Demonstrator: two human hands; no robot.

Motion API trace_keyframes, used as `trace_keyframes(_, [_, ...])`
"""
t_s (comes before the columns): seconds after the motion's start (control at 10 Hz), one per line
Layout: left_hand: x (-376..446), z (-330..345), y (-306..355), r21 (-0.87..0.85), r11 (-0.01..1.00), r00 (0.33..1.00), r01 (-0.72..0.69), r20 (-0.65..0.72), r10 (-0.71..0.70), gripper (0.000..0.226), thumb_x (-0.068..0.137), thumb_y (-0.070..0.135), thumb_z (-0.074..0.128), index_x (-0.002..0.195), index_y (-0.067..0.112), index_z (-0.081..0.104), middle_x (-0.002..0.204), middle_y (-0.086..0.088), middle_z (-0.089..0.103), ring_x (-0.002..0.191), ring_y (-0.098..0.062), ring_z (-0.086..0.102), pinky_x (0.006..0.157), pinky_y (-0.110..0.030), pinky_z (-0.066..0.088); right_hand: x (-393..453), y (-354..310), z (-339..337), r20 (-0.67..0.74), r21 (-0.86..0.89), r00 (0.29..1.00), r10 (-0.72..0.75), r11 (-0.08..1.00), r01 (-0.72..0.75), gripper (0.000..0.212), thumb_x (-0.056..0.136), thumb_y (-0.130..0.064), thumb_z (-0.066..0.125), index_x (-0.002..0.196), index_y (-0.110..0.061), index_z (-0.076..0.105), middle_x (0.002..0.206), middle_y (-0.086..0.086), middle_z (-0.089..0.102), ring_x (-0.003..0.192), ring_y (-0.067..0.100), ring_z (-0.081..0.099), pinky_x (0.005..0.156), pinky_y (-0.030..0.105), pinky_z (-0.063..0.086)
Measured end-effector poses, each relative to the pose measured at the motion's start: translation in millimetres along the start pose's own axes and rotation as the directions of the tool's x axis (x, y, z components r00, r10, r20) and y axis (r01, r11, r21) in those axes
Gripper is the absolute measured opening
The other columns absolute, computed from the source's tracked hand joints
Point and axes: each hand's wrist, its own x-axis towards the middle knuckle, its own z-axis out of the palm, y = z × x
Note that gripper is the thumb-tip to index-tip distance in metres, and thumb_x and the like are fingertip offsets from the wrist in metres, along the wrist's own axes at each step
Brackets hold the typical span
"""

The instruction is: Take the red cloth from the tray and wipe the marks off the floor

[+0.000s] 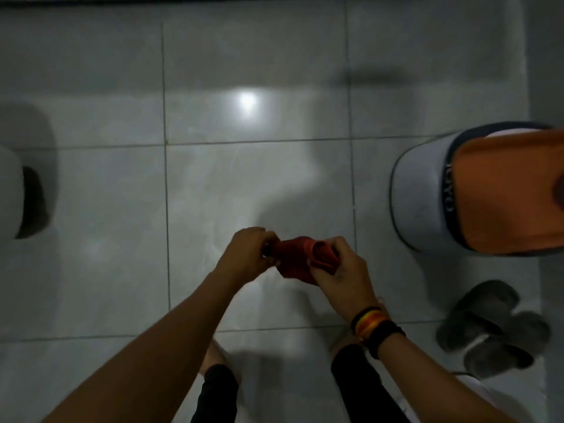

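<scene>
Both hands — left hand, right hand — grip clamped on the red cloth, bunched and crumpled between them.

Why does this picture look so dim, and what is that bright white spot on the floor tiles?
Head view: the room is dim, so everything looks grainy and soft; the bright spot is glare from a light overhead bouncing off the glossy floor. Shadows of the arms fall across the tiles. The left hand, right hand and red cloth are slightly blurred, and the wide lens bends the edges.

grey slippers right | orange-topped stool beyond them | wristbands
</scene>
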Motion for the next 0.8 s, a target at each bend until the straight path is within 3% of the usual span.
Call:
trace_keyframes(0.1, [23.0,-36.6,54.7,-0.232,0.966,0.993,0.11,0.06,-0.098,0.026,0.078,0.03,0.091,0.097,0.015,0.081,0.099,-0.003,0.082,0.097,-0.019,0.074,0.092,-0.037,0.058,2.7,-16.8,-67.0,-0.199,0.257,0.966,0.165,0.96,-0.111,0.028,0.084,-0.017,0.081,0.097,-0.031,0.06,0.086,-0.013,0.069,0.08,-0.005,0.067,0.067,0.011,0.054])
trace_keyframes(0.2, [41.7,-54.6,118.7,-0.53,0.834,0.988,0.153,0.106,-0.113,0.026,0.079,0.021,0.09,0.093,0.002,0.08,0.089,-0.007,0.082,0.081,-0.01,0.076,0.08,-0.031,0.058,8.1,-17.0,-130.0,-0.272,0.521,0.88,0.389,0.828,-0.205,0.041,0.085,-0.011,0.082,0.12,-0.023,0.062,0.106,-0.008,0.07,0.089,-0.002,0.068,0.078,0.018,0.056])
trace_keyframes(0.3, [68.1,-47.0,199.0,-0.616,0.777,0.991,0.129,0.106,-0.081,0.024,0.086,0.029,0.084,0.094,0.007,0.08,0.093,-0.01,0.081,0.087,-0.012,0.075,0.081,-0.028,0.058,13.9,-1.5,-187.5,-0.237,0.701,0.803,0.546,0.669,-0.248,0.044,0.087,-0.009,0.08,0.128,-0.015,0.067,0.118,0.007,0.074,0.102,0.019,0.072,0.091,0.034,0.06])
trace_keyframes(0.4, [100.7,-22.7,268.6,-0.686,0.721,0.996,0.094,0.064,-0.068,0.037,0.089,0.034,0.082,0.106,0.001,0.077,0.102,-0.018,0.08,0.09,-0.021,0.074,0.077,-0.028,0.061,22.2,19.0,-227.6,-0.243,0.845,0.708,0.663,0.503,-0.181,0.032,0.086,-0.006,0.077,0.115,-0.019,0.074,0.117,0.011,0.076,0.105,0.03,0.073,0.096,0.048,0.06])
trace_keyframes(0.5, [128.4,0.8,329.8,-0.763,0.645,0.999,0.045,0.02,-0.045,0.046,0.083,0.023,0.088,0.122,0.005,0.072,0.118,-0.015,0.078,0.106,-0.026,0.075,0.089,-0.033,0.063,37.3,49.6,-258.0,-0.199,0.956,0.613,0.764,0.288,-0.048,0.034,0.089,-0.002,0.071,0.12,-0.016,0.07,0.127,0.014,0.071,0.112,0.033,0.069,0.089,0.047,0.061])
trace_keyframes(0.6, [141.6,17.7,365.5,-0.742,0.67,0.999,-0.02,0.005,0.035,0.059,0.083,0.005,0.086,0.137,0.008,0.061,0.135,-0.02,0.068,0.12,-0.032,0.069,0.098,-0.039,0.061,26.8,73.4,-261.5,-0.022,0.985,0.707,0.707,0.137,-0.107,0.042,0.096,-0.014,0.069,0.137,-0.015,0.059,0.138,0.013,0.063,0.126,0.034,0.06,0.089,0.05,0.06])
trace_keyframes(0.7, [131.3,18.1,383.0,-0.503,0.848,0.981,-0.165,0.003,0.193,0.058,0.093,0.005,0.073,0.147,0.012,0.054,0.141,-0.012,0.063,0.131,-0.031,0.061,0.112,-0.047,0.053,-0.3,82.4,-249.7,0.1,0.88,0.757,0.646,0.298,-0.371,0.046,0.096,-0.023,0.071,0.14,-0.02,0.055,0.144,0.005,0.058,0.133,0.027,0.054,0.106,0.056,0.052])
trace_keyframes(0.8, [102.6,4.8,376.5,0.022,0.947,0.941,-0.319,-0.114,0.32,0.061,0.102,0.027,0.062,0.159,0.022,0.042,0.164,-0.011,0.043,0.154,-0.032,0.037,0.127,-0.048,0.031,-54.3,87.6,-228.9,0.009,0.764,0.692,0.722,0.441,-0.47,0.028,0.099,-0.012,0.066,0.124,-0.02,0.06,0.146,0.012,0.056,0.119,0.023,0.059,0.107,0.044,0.054])
